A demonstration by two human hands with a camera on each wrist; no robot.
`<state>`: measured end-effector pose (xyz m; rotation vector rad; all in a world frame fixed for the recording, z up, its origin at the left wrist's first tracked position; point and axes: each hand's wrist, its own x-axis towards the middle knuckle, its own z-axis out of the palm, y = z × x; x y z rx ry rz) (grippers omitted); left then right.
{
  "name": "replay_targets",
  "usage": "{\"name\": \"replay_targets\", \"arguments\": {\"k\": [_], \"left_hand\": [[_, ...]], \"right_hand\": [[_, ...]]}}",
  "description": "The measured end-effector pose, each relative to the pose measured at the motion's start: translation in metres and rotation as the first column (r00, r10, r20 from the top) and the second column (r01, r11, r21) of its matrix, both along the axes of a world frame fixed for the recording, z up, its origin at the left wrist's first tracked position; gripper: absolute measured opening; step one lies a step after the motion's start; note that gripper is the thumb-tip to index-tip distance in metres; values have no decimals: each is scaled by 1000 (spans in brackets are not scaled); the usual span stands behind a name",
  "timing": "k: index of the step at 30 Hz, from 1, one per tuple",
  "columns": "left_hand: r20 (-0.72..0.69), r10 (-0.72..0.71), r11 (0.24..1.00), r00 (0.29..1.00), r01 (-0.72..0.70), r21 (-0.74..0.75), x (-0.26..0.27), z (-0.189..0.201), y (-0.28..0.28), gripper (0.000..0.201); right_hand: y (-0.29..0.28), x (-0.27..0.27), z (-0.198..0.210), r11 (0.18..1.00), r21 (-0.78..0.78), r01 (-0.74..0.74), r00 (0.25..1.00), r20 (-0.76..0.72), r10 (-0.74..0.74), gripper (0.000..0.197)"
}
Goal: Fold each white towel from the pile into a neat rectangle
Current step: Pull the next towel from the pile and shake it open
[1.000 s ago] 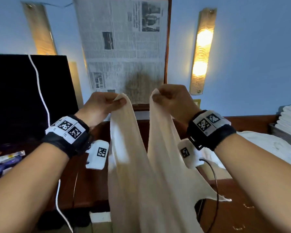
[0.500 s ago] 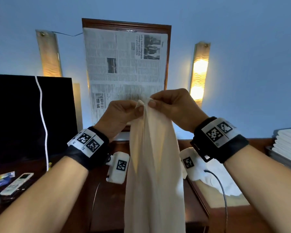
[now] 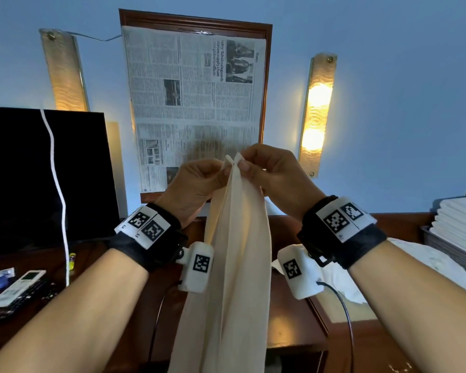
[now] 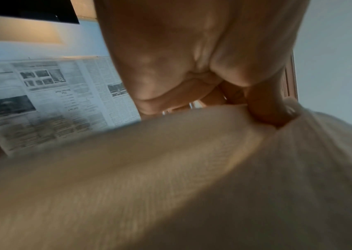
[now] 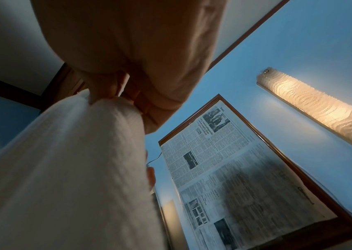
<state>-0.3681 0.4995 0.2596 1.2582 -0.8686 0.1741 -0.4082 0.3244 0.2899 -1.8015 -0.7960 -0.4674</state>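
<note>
Two top corners of the towel [image 3: 237, 238] are pinched together, one by each hand, left hand [image 3: 197, 184] and right hand [image 3: 275, 179]; uneven edges could be creased in if misaligned.

A second ago the left hand [image 3: 197, 181] and right hand [image 3: 275, 176] held the towel's [image 3: 234, 265] two top corners apart, with the cloth spread between them. Now the hands meet and the corners touch, pinched together at the top. The towel hangs as one narrow doubled strip instead of two splayed halves.
</note>
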Motion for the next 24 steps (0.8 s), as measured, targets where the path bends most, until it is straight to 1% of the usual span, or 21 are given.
{"name": "replay_targets", "arguments": {"k": [3, 7, 12, 13, 15, 18, 20, 21, 24], "left_hand": [[-29, -31, 999, 999, 30, -38, 2, -4, 2, 10], [-52, -6, 999, 999, 4, -49, 0, -7, 4, 16], [-64, 21, 999, 998, -23, -32, 2, -14, 8, 14], [-61, 29, 999, 998, -30, -26, 3, -16, 9, 15], [-44, 61, 998, 997, -62, -25, 7, -21, 9, 26], [-50, 179, 983, 983, -180, -29, 12, -26, 10, 45], [-42, 244, 970, 969, -245, -1, 15, -31, 11, 56], [-36, 266, 964, 963, -266, 18, 15, -33, 12, 56], [-29, 310, 949, 950, -307, 74, 12, -38, 14, 52]], "right_hand": [[2, 1, -2, 1000, 8, -12, 1000, -5, 13, 13], [7, 3, -6, 999, 34, -28, 1000, -4, 28, 13], [11, 9, -12, 998, 9, -67, 998, -2, 67, 10], [11, 10, -14, 996, 12, -90, 996, -25, 91, 9], [11, 10, -20, 989, 19, -150, 984, -96, 151, 17], [11, 10, -31, 973, 57, -226, 943, -237, 233, 24], [12, 9, -37, 962, 88, -257, 915, -298, 272, 28], [12, 9, -39, 958, 99, -269, 906, -311, 287, 28], [11, 8, -44, 961, 109, -253, 905, -324, 275, 13]]}}
